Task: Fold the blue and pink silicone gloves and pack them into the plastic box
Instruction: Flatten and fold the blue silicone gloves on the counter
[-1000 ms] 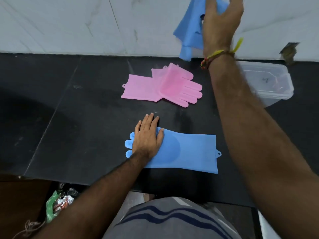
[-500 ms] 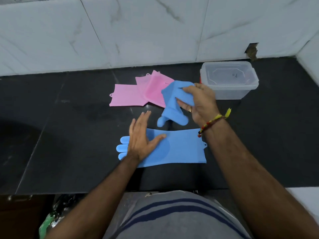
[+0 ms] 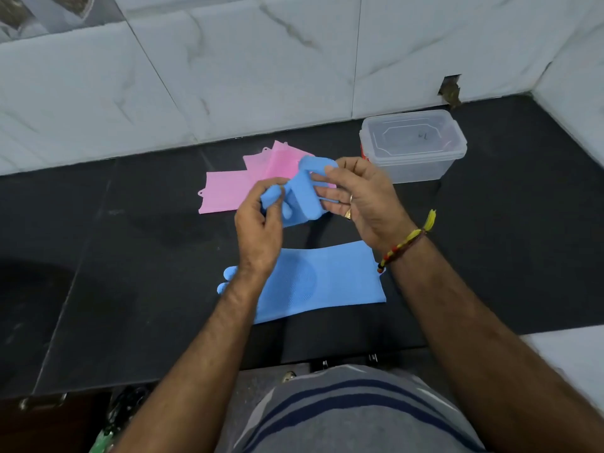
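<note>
Both of my hands hold a crumpled blue silicone glove in the air above the counter. My left hand pinches its left part, and my right hand grips its right side. A second blue glove lies flat on the black counter below them, fingers pointing left. Two pink gloves lie overlapped behind the held glove, partly hidden by it. The clear plastic box stands at the back right with its lid on.
The black counter runs to a white marble-tiled wall at the back and a white wall at the right. A hole shows in the tiles above the box. My striped shirt fills the bottom edge.
My left hand has lifted off the flat blue glove and taken hold of the glove in my right hand. That glove came down from high against the wall to just above the counter.
</note>
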